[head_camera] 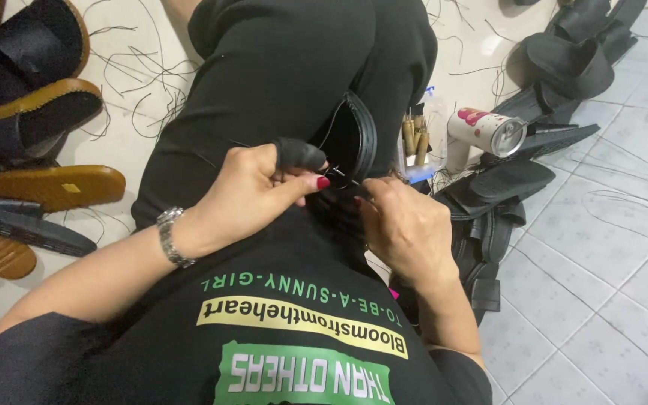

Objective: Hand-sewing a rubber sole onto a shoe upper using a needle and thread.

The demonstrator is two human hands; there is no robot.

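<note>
here the left hand (253,187) and right hand (406,225) both pinch shut on a curved black leather sandal piece (354,139) with pale stitches along its edge.

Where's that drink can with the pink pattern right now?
The can lies on its side on the tiled floor, right of the person's knee, beside the wooden-handled tools and black sandal pieces.

Bright, even light — soft shadows.

White-and-red can (487,131) (on its side) on floor tiles (624,247)
</note>
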